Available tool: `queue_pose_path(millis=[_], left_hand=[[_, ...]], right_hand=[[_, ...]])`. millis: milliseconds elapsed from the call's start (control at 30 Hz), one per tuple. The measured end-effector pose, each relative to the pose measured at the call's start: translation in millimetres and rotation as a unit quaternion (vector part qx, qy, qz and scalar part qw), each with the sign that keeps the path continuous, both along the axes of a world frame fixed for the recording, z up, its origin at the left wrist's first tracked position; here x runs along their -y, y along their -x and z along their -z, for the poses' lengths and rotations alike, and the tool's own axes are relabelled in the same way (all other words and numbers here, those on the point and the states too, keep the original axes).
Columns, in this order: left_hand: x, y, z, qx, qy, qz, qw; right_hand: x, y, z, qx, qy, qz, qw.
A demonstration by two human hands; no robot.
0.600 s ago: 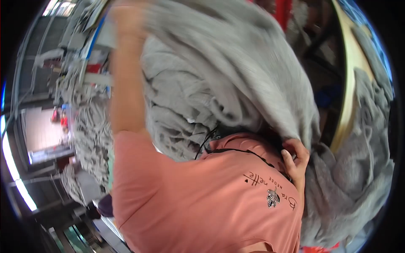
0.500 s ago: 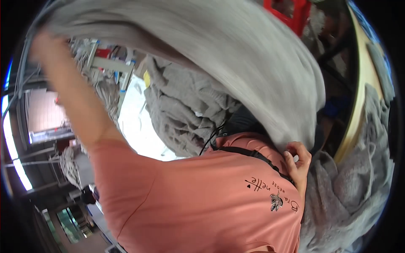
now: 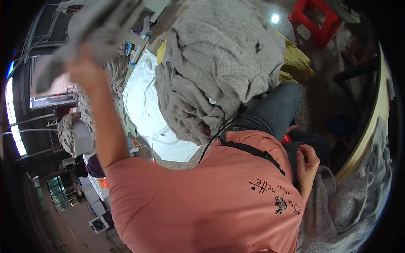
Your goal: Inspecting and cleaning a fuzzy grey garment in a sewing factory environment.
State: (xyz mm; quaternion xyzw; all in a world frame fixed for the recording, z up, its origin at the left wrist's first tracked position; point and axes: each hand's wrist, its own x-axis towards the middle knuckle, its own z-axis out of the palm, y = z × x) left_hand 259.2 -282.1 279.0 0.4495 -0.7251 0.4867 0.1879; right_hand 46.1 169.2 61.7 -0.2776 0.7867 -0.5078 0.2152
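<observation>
My left hand is raised at the far left on an outstretched arm. It is closed on a grey knitted garment, which hangs in the air and is smeared by motion. In front of my lap rises a big heap of grey knitwear, with a ribbed edge showing on one piece. Beside my right hip, my right hand has its fingers curled in, and nothing shows in it. Nearest to that hand lies more grey knitwear along the right side.
Yellow sacking shows beside the heap, and a white sheet spreads left of it. A red plastic stool stands at the far right. The pale edge of a table curves down the right side. Cords run near my lap.
The grey garment, stretched across the view before, has swung to the far left with my left hand. My right hand has come away from it, and the heap is now uncovered.
</observation>
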Motion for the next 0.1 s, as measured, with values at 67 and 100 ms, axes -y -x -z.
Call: queue_pose_path(millis=[67,100], left_hand=[[-14,22,96,-0.289,-0.133,0.282,0.905],[-11,27,97,-0.29,-0.134,0.284,0.904]], right_hand=[[-5,-4,1,0.021,-0.031,0.044,0.998],[-10,-4,6,0.02,-0.04,0.059,0.997]])
